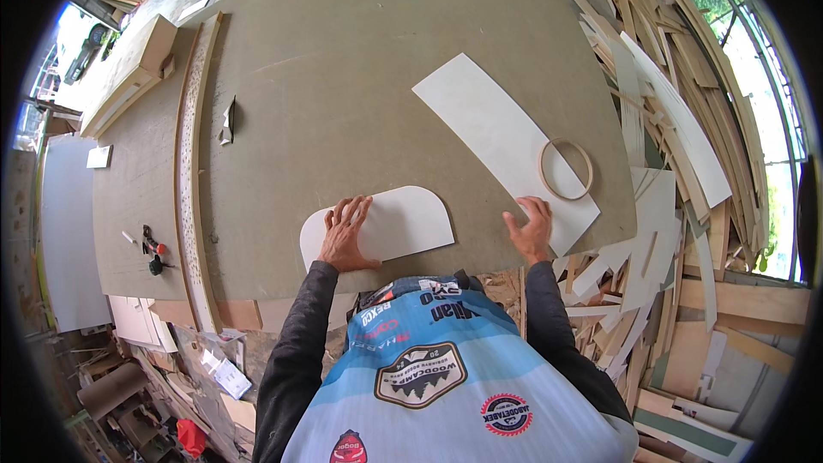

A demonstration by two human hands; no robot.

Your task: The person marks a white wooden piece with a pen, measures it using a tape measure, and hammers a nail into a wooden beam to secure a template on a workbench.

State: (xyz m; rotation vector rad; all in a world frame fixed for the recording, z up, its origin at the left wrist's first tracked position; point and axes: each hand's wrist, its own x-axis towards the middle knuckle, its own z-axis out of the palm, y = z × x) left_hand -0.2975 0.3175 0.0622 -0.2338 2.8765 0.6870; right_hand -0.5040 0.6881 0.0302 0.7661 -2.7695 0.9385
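A white board with two rounded corners (407, 219) lies flat at the near edge of the table. My left hand (345, 236) rests on its left part, fingers spread, with the thumb pointing right. To the right, a long white rectangular panel (484, 116) lies at a slant. My right hand (531, 227) is by the near end of this panel, its fingers apart and somewhat bent, holding nothing. Just beyond that hand, a thin tan ring (543, 173), like a roll of edging tape, lies partly over the panel's right edge.
The wide olive-brown table (343, 103) carries a long wooden strip (195, 163) and a box-like wooden piece (129, 77) at the left. A small dark torn scrap (228, 123) and some small tools (154, 249) also lie there. Wooden offcuts (651, 249) are heaped along the right side.
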